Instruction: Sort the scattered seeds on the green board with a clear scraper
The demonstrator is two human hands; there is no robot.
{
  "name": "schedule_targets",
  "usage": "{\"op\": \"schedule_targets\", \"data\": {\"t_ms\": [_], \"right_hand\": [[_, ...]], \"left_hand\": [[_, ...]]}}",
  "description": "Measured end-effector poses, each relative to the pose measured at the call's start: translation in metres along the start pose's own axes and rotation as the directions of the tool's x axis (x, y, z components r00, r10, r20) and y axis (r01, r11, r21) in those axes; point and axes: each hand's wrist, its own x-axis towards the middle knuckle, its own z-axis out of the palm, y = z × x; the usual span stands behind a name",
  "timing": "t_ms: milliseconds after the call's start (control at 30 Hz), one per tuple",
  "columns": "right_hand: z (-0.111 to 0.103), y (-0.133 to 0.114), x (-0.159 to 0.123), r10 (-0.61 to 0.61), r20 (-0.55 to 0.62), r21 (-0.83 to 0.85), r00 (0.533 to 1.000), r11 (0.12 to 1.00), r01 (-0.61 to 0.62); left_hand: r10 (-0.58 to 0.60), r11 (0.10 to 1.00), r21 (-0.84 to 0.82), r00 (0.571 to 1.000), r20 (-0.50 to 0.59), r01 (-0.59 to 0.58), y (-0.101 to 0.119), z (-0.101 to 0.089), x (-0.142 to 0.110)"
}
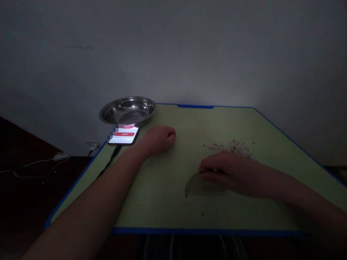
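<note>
My left hand (159, 139) rests on the table as a closed fist, with nothing showing in it. To its right, my right hand (230, 171) is closed with thumb and fingers pinching a clear semicircular protractor (196, 186). The protractor's straight edge faces me, and its right part is hidden beneath the hand. Just beyond the right hand lies a loose scatter of small dark and light grains (235, 146), partly covered by the hand. Single dark specks sit by the protractor's left corner and nearer the table's front edge.
The pale green table (168, 202) has a blue rim and stands against a grey wall. At its far left is a shiny steel basin (128, 112). A lit phone (123, 135) with a dark cable lies in front of the basin, beside my left forearm. The room is dim.
</note>
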Motion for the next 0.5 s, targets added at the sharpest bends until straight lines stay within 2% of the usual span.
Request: {"op": "schedule_targets", "data": {"t_ms": [233, 400, 500], "right_hand": [[0.006, -0.01, -0.025, -0.007, 0.128, 0.097, 0.992, 0.995, -0.006], [0.005, -0.014, -0.039, 0.047, 0.129, 0.114, 0.99, 0.992, -0.062], [0.003, -0.013, -0.036, 0.078, 0.088, 0.111, 0.993, 0.99, -0.087]], "left_hand": [[-0.01, 1.0, 0.01, 1.0, 0.022, 0.01, 0.0, 0.001, 0.0], [-0.02, 1.0, 0.011, 1.0, 0.021, 0.02, 0.001, -0.001, -0.001], [-0.006, 1.0, 0.008, 1.0, 0.018, 0.006, 0.0, -0.001, -0.001]]}}
